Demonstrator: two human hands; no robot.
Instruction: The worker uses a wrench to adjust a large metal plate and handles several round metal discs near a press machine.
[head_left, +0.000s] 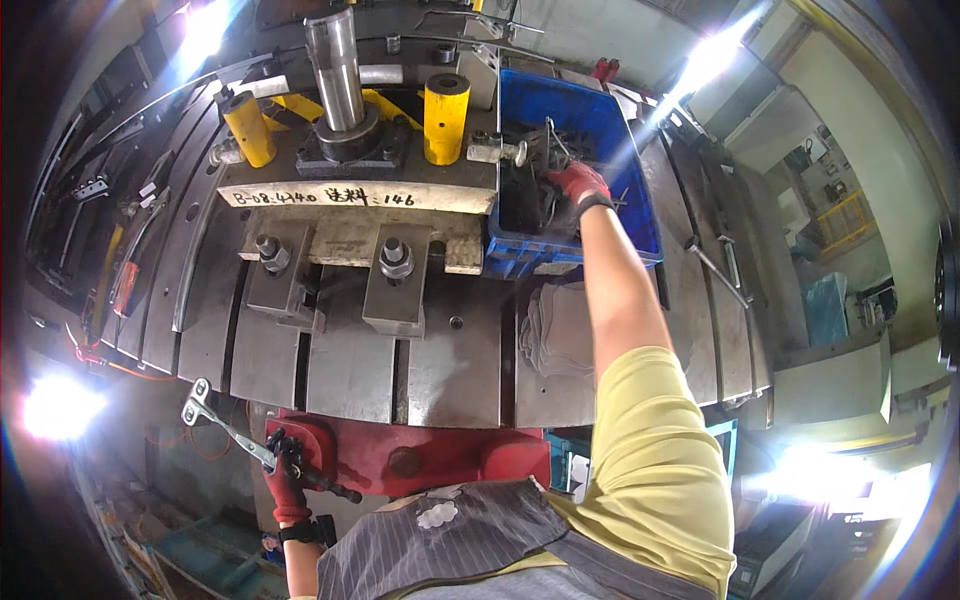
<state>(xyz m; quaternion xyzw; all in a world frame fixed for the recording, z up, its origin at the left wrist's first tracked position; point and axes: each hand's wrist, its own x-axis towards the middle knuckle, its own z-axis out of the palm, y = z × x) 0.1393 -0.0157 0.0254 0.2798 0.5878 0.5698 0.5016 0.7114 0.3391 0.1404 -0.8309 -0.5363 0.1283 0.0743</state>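
Here the right hand (578, 186), in a red glove, is reaching far forward into the blue plastic bin (640, 215), its grip curling around dark metal parts (535, 175) heaped inside; whether the fingers are fully pinching one I cannot tell. The left hand (284, 480), also gloved red, is clasping the handle of a ratchet wrench (228, 430), down by the red machine base (420, 455) at the front edge of the slotted steel tabletop (350, 370). To my eye the reach is long, so steadying the body and lifting a single piece clear of the tangle, away from the clamped die block (360, 190) with its yellow posts (446, 118), looks wisest.
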